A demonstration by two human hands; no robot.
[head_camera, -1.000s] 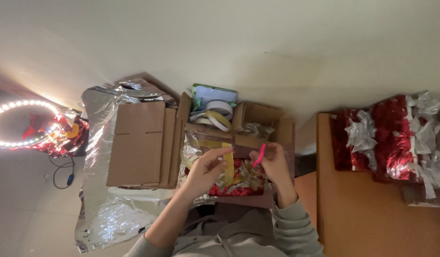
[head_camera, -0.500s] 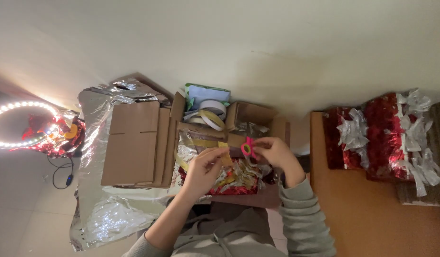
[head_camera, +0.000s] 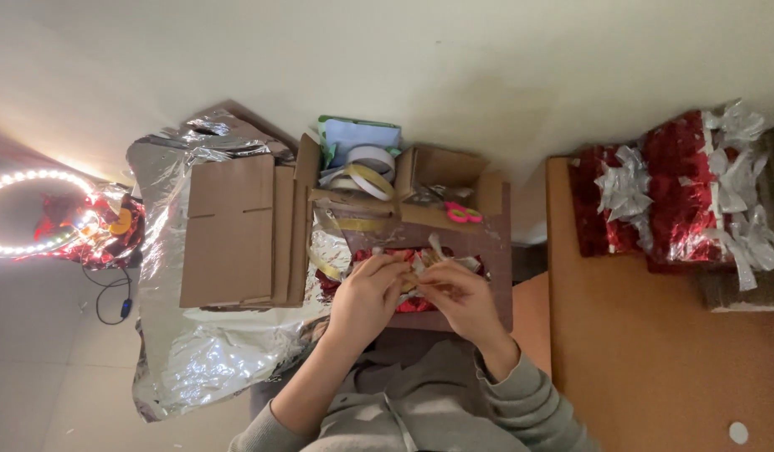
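As seen from the head camera, looking straight down: two hands, both in grey sleeves, meet over one red foil-wrapped packet [head_camera: 416, 303] lying on a brown cardboard box [head_camera: 487, 251] at centre. Left hand [head_camera: 366, 297]: fingers curled narrow, pinching a strip of yellowish tape [head_camera: 408, 280] at the packet's top. Right hand [head_camera: 458, 297]: fingers likewise pinched close on the same strip, fingertips nearly touching those of the left. What exactly lies between the fingertips is too small to tell.

Far of the hands, inside the box: two tape rolls [head_camera: 366, 172], stacked against a blue-and-green pad [head_camera: 362, 134]; one pair of pink-handled scissors [head_camera: 462, 213] on the box flap, right of the rolls.

Left of the hands: one flattened cardboard sheet [head_camera: 232, 230], folded in panels, lying on one large crumpled silver foil sheet [head_camera: 203, 360].

Far left: one lit ring light [head_camera: 23, 213], with a red foil bundle [head_camera: 85, 230] beside it.

Right: one brown counter [head_camera: 655, 360] carrying three red foil packets [head_camera: 680, 197] tied with silver ribbon bows, set side by side at its far edge.
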